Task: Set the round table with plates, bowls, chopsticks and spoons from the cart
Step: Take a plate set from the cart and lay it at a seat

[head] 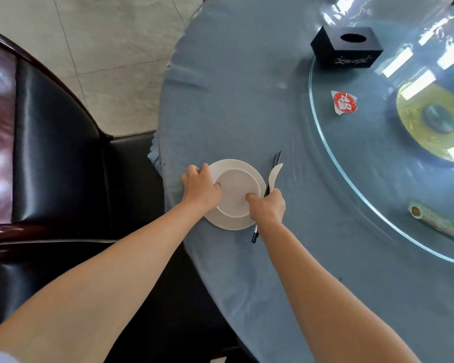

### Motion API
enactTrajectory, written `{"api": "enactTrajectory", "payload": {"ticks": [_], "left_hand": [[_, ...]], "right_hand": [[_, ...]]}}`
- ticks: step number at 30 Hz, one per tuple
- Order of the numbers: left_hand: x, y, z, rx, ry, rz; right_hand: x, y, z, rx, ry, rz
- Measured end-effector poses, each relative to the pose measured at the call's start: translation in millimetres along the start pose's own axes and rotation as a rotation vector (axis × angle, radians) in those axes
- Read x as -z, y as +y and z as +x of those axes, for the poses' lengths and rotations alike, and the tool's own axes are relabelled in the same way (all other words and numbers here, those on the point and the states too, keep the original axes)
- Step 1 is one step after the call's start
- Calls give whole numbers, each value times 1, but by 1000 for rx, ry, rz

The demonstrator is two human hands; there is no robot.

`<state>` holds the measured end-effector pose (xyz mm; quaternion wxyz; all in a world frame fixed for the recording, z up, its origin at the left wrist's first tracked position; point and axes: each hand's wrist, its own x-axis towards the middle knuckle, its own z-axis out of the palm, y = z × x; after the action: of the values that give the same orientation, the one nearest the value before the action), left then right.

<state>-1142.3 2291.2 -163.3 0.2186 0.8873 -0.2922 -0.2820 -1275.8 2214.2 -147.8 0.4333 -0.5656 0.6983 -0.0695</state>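
Left hand (201, 188) grips the plate (247, 169) by its left rim, fingers curled over the edge and the thumb tip touching the bowl (236, 192) that sits on the plate. Right hand (268, 206) is closed round the chopsticks (254, 235) and the spoon (275, 174) together, at the plate's right rim, with the thumb stretched out onto the bowl's near right edge. The black chopsticks run through the fist: their far tips stick out past the spoon, and their near ends show below the wrist, lying on the cloth. The white spoon rises out of the fist beside the chopsticks; its hidden end cannot be seen.

Plate and bowl are both white and lie flat on the table (233, 100), close to its near left edge, the bowl a little off centre toward the far side. A blue cloth covers the round table. Further in sits a glass turntable (378, 158) with a red sticker (344, 102) on it and a greenish packet (433, 221) near its rim. A black tissue box (346, 48) stands at the turntable's far edge. Left of the table is a dark leather chair (58, 153) on a pale tiled floor (116, 48).
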Motion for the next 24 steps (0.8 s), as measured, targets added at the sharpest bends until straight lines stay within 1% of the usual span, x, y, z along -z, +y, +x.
{"api": "enactTrajectory", "payload": {"ticks": [4, 6, 7, 8, 9, 10, 11, 12, 13, 15, 16, 17, 18, 19, 22, 24], "left_hand": [[2, 2, 0, 21, -40, -95], [10, 3, -4, 91, -46, -95], [15, 5, -9, 117, 14, -87], [19, 9, -16, 94, 119, -113], [22, 16, -25, 19, 234, -194], [25, 26, -35, -78, 310, -312], [27, 38, -46, -146, 301, -440], [29, 50, -56, -160, 193, -547], [30, 63, -66, -129, 22, -642], [31, 80, -84, 12, -350, -822], [33, 82, -92, 88, -494, -906], [35, 80, -99, 131, -591, -957], [36, 75, -105, 137, -643, -979], [37, 70, -109, 121, -660, -985], [36, 59, -118, 42, -653, -957], [35, 54, -124, 28, -637, -908]], "right_hand": [[10, 0, 3, 42, -36, -12], [20, 4, -4, 87, -5, -30], [26, 6, -11, 109, 38, -23], [31, 8, -18, 134, 86, 2], [36, 10, -28, 166, 122, 54], [39, 10, -38, 197, 129, 127], [41, 10, -51, 220, 104, 204], [42, 9, -65, 233, 52, 265], [42, 8, -79, 243, -21, 311], [40, 8, -103, 240, -164, 386], [41, 10, -111, 221, -216, 422], [43, 11, -117, 199, -256, 460], [46, 13, -122, 175, -296, 508], [49, 16, -125, 137, -345, 577], [58, 24, -136, -54, -534, 854], [61, 31, -141, -79, -584, 890]]}}
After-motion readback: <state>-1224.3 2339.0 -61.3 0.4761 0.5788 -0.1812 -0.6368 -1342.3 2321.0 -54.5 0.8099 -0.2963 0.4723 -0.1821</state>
